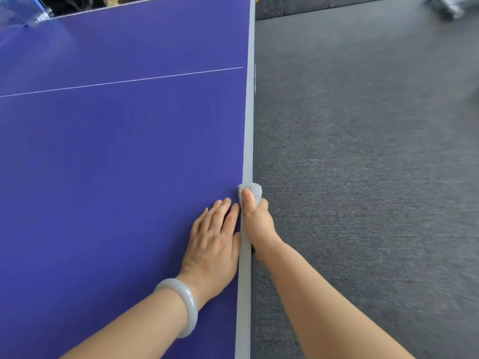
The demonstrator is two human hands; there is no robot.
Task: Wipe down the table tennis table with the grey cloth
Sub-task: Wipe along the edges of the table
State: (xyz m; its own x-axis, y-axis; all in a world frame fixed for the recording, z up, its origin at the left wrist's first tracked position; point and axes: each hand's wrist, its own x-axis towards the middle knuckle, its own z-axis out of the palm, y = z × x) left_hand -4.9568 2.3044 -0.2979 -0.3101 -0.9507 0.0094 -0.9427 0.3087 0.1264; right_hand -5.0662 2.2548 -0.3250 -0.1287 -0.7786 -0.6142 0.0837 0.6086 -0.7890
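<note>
Right now the grey cloth (252,191) sits bunched over the pale border strip (247,125) along the right edge of the desk (116,151), toward its near end. The right hand (255,221) clamps it there, thumb pressed on top and fingers curled down over the side, where they are partly hidden. The left hand (215,242) lies flat on the blue top just beside that edge, fingers straight and holding nothing; it seems to be bracing. The likeliest slip, as I judge it, is the cloth riding off the narrow strip. The wad is small and hangs half over the side, so a loose thumb or an uneven push could drop it onto the grey carpet (363,177) below. Wiping only the rim would also leave the broad blue surface undone, and most of it looks untouched from here. The pale bangle (185,301) on the left wrist lies close to the top and might knock or scrape it if the arm slides. Further off, a thin white line (124,81) crosses the desk. A blurred silvery object (445,6) lies on the carpet well apart from the far right corner. Nothing blocks the edge ahead of the cloth.
</note>
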